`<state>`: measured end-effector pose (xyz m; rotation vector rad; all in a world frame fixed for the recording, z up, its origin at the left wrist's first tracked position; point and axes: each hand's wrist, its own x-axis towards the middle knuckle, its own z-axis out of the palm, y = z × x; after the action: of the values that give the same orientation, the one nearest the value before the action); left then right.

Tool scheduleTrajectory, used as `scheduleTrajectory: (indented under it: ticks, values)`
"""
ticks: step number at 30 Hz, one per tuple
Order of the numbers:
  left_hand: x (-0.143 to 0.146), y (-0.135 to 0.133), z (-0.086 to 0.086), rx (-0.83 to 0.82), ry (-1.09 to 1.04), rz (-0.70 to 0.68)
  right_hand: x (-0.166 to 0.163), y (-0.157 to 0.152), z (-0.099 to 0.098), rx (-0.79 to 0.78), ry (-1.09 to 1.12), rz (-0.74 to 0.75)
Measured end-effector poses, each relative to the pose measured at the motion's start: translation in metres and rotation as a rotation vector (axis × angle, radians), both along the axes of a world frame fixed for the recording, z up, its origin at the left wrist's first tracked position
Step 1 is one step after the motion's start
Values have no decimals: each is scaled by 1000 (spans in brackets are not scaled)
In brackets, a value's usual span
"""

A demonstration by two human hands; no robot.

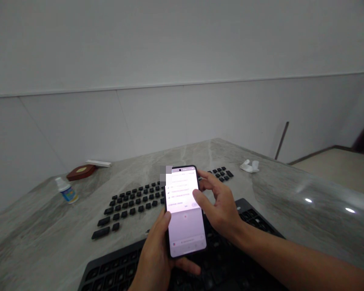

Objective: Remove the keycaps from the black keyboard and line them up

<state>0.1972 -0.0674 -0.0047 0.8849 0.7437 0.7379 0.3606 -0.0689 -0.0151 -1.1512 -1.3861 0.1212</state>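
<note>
A smartphone (186, 226) with a lit screen is held upright in front of me. My left hand (159, 246) grips its lower left side, thumb along the edge and fingers behind and below it. At the upper right edge, my right hand (220, 202) has its thumb over the screen and its fingers curled at the phone's side. Beneath both hands lies a black keyboard (115, 262) with its keycaps off, partly hidden by my arms. Behind the phone, loose black keycaps (133, 202) stand in rows on the table.
The grey marble table (291, 218) carries a small spray bottle (67, 190) with a blue label at left. Near it are a reddish-brown wooden object (81, 172) and a white strip (98, 163). Crumpled white tissue (250, 166) lies at right. A pale wall (176, 113) stands behind.
</note>
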Motion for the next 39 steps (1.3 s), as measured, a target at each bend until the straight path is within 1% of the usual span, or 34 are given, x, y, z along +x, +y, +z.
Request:
scheduleTrajectory:
  ticks: [9,20,30,35,39]
  values:
    - [-2,3,-7,-1,-24,-15,-1,0,3,-8,7,-24]
    - [-1,0,0,9,22,-21,0,1,0,-21,23,-17]
    - [-3,5,-10,-6,-13,-28,-2,0,3,-18,27,-21]
    - [-2,3,-8,2,-37,-30,-1,-1,1,-18,23,-18]
    - [-2,2,-5,-5,-8,-22,0,0,0,-20,32,-16]
